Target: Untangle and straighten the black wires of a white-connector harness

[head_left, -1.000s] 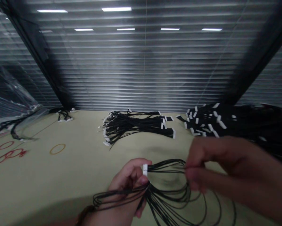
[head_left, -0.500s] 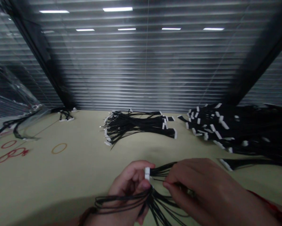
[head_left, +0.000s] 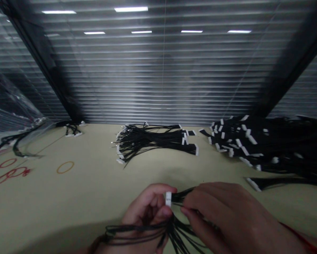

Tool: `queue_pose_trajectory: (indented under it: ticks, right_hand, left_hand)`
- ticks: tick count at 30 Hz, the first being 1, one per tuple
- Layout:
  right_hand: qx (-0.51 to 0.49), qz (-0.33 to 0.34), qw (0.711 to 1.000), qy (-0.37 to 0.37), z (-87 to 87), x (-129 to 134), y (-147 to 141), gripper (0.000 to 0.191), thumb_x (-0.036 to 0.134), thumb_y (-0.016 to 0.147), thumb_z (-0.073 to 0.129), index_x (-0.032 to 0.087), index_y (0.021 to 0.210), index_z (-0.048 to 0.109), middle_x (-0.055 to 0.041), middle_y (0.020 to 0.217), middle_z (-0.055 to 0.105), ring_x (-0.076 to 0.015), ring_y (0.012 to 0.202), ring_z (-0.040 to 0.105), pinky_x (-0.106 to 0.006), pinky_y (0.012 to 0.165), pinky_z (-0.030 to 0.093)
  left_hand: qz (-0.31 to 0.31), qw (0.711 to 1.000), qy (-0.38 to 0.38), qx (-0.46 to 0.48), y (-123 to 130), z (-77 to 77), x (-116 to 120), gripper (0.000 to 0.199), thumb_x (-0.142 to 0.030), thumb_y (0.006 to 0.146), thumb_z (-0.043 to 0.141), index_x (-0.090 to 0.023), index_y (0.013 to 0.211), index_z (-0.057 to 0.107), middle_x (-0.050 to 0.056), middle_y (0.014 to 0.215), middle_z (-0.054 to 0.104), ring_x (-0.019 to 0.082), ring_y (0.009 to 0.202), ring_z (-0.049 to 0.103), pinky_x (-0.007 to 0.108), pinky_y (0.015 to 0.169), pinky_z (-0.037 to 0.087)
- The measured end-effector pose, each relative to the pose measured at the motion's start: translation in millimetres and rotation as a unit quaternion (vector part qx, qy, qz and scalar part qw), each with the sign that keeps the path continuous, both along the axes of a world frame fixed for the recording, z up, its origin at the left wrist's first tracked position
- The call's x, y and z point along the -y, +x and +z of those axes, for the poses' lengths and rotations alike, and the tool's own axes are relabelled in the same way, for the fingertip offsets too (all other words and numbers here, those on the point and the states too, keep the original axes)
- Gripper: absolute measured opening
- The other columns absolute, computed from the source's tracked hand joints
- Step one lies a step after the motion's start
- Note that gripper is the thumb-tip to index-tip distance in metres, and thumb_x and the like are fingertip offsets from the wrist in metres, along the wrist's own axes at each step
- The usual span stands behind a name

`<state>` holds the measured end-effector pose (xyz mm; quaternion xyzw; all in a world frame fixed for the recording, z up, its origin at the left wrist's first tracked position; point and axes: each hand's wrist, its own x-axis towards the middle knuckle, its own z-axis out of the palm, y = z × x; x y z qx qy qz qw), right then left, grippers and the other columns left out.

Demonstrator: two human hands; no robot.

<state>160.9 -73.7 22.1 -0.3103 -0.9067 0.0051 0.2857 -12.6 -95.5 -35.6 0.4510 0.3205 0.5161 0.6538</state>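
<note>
A small white connector point(head_left: 168, 199) sits between the thumb and index finger of my left hand point(head_left: 145, 215). Several black wires point(head_left: 181, 194) run out of its right side toward my right hand point(head_left: 227, 211). My right thumb and forefinger are pinched on a thin black wire point(head_left: 177, 204) just right of the connector. More loose black wires point(head_left: 171, 229) pass over my left palm and fan out below, toward the bottom edge. The lower fingers of my right hand are partly hidden.
Behind my hands lies a bundle of black wires with white connectors point(head_left: 158, 139). A large pile of similar harnesses point(head_left: 275, 141) is at right. Red bands point(head_left: 11, 173), a yellow rubber band point(head_left: 65, 167) and clear plastic wrap point(head_left: 12, 102) are at left. Window blinds point(head_left: 163, 77) stand behind the table.
The right fingertips have come closer to the connector, and less of the pinched wire shows between them. Both hands and the connector sit slightly lower in view.
</note>
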Motion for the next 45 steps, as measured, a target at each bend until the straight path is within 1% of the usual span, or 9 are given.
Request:
queue_pose_trajectory:
  ticks: [10, 18, 20, 24, 29, 32, 37, 41, 45]
  right_hand:
    - [0.012, -0.008, 1.000, -0.026, 0.9, 2, 0, 0.020, 0.015, 0.089, 0.039, 0.020, 0.072, 0.050, 0.0030, 0.065, 0.054, -0.0129, 0.058, 0.049, -0.027, 0.054, 0.034]
    - [0.021, 0.007, 1.000, -0.006, -8.4, 2, 0, 0.030, 0.012, 0.091, 0.030, 0.019, 0.072, 0.052, 0.0014, 0.065, 0.056, -0.0134, 0.058, 0.050, -0.027, 0.055, 0.035]
    - [0.010, 0.004, 1.000, 0.003, -9.0, 2, 0, 0.028, 0.010, 0.090, 0.032, 0.019, 0.072, 0.052, 0.0011, 0.063, 0.055, -0.0132, 0.056, 0.049, -0.027, 0.054, 0.033]
    - [0.008, 0.019, 1.000, -0.006, -6.9, 3, -4, 0.023, 0.009, 0.087, 0.036, 0.019, 0.072, 0.051, 0.0024, 0.062, 0.054, -0.0129, 0.054, 0.047, -0.027, 0.052, 0.030]
    - [0.005, -0.015, 1.000, -0.016, -5.1, 3, -7, 0.014, 0.010, 0.083, 0.044, 0.020, 0.075, 0.051, 0.0030, 0.066, 0.055, -0.0129, 0.057, 0.049, -0.027, 0.054, 0.032]
    - [0.044, -0.016, 0.999, 0.018, -5.0, 3, -7, 0.016, 0.011, 0.085, 0.043, 0.018, 0.073, 0.051, 0.0017, 0.063, 0.053, -0.0117, 0.055, 0.047, -0.025, 0.052, 0.031]
    - [0.098, -0.048, 0.988, 0.111, -6.5, 3, -7, 0.022, 0.023, 0.093, 0.040, 0.016, 0.075, 0.052, -0.0003, 0.056, 0.049, -0.0107, 0.053, 0.047, -0.021, 0.053, 0.035]
    - [0.104, -0.055, 0.984, 0.135, -9.7, 2, -11, 0.025, 0.027, 0.094, 0.037, 0.015, 0.078, 0.052, -0.0009, 0.058, 0.050, -0.0113, 0.055, 0.049, -0.022, 0.055, 0.038]
    - [0.093, -0.051, 0.986, 0.128, -4.0, 0, -14, 0.022, 0.025, 0.094, 0.037, 0.016, 0.081, 0.052, -0.0023, 0.063, 0.053, -0.0129, 0.059, 0.051, -0.024, 0.058, 0.039]
  left_hand:
    - [0.020, 0.999, -0.021, -0.015, 1, 5.6, 2, 0.020, -0.040, 0.082, 0.060, -0.030, 0.100, 0.062, -0.005, 0.065, 0.052, -0.002, 0.033, 0.030, 0.009, 0.031, 0.023]
    - [0.023, 0.999, -0.033, -0.020, 1, 1.2, 4, 0.025, -0.041, 0.078, 0.065, -0.025, 0.097, 0.065, -0.003, 0.065, 0.053, 0.001, 0.035, 0.033, 0.012, 0.030, 0.022]
    - [0.021, 0.999, -0.017, -0.030, 2, 0.4, 3, 0.022, -0.039, 0.079, 0.064, -0.023, 0.096, 0.066, -0.003, 0.061, 0.051, 0.002, 0.037, 0.034, 0.013, 0.031, 0.025]
    - [0.033, 0.999, 0.017, -0.035, 5, -1.0, -2, 0.021, -0.036, 0.077, 0.066, -0.019, 0.090, 0.068, 0.000, 0.060, 0.055, 0.009, 0.048, 0.045, 0.020, 0.042, 0.038]
    - [0.043, 0.998, 0.016, -0.033, 6, -2.3, -6, 0.020, -0.034, 0.076, 0.067, -0.019, 0.090, 0.068, 0.001, 0.057, 0.056, 0.011, 0.049, 0.047, 0.024, 0.046, 0.040]
    - [0.046, 0.998, 0.011, -0.030, 7, -2.6, -6, 0.021, -0.033, 0.072, 0.071, -0.019, 0.086, 0.068, 0.000, 0.058, 0.057, 0.011, 0.050, 0.048, 0.024, 0.048, 0.040]
    - [0.046, 0.999, -0.008, -0.022, 10, -3.8, -6, 0.027, -0.042, 0.073, 0.068, -0.019, 0.088, 0.067, 0.003, 0.063, 0.061, 0.013, 0.052, 0.052, 0.025, 0.048, 0.041]
    - [0.048, 0.999, -0.017, -0.020, 11, -3.4, -5, 0.029, -0.044, 0.070, 0.071, -0.019, 0.085, 0.068, 0.003, 0.063, 0.061, 0.012, 0.053, 0.053, 0.024, 0.047, 0.043]
    - [0.047, 0.998, -0.031, -0.026, 9, -2.2, -5, 0.030, -0.044, 0.075, 0.065, -0.019, 0.091, 0.066, 0.002, 0.067, 0.062, 0.006, 0.039, 0.044, 0.019, 0.035, 0.034]
